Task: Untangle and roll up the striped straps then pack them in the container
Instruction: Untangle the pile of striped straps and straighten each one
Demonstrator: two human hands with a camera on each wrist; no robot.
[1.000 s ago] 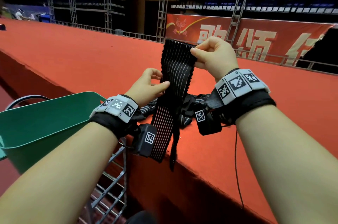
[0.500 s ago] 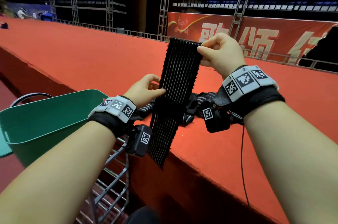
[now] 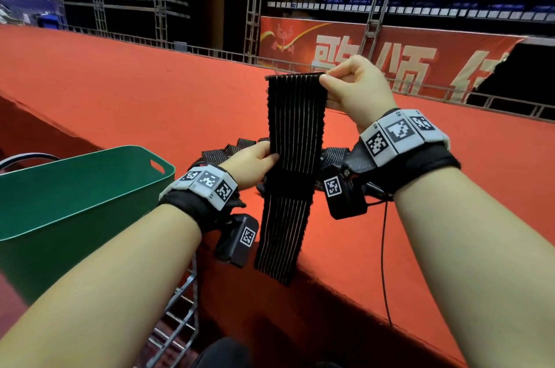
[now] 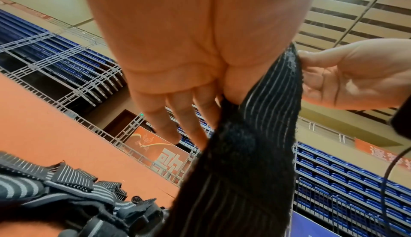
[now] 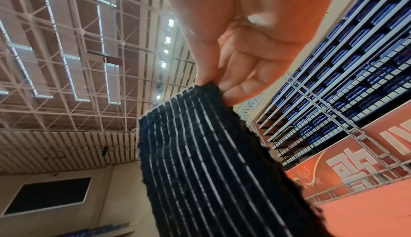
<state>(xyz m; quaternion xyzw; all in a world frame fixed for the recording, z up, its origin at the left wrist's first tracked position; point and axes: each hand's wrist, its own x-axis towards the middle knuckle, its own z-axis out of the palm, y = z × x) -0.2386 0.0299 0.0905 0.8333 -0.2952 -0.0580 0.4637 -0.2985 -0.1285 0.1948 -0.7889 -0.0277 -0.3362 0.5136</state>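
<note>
the right hand [image 3: 357, 91] pinches the top corner of a black striped strap [image 3: 292, 139] and holds it upright above the red surface [image 3: 120, 91]. the left hand [image 3: 250, 167] grips the strap's left edge lower down, fingers hidden behind the fabric. the strap's tail drapes over the surface's near edge. a tangled pile of straps [image 4: 62, 188] lies behind, partly blocked by the wrists. the green container [image 3: 75, 196] stands left, cut off by the frame.
</note>
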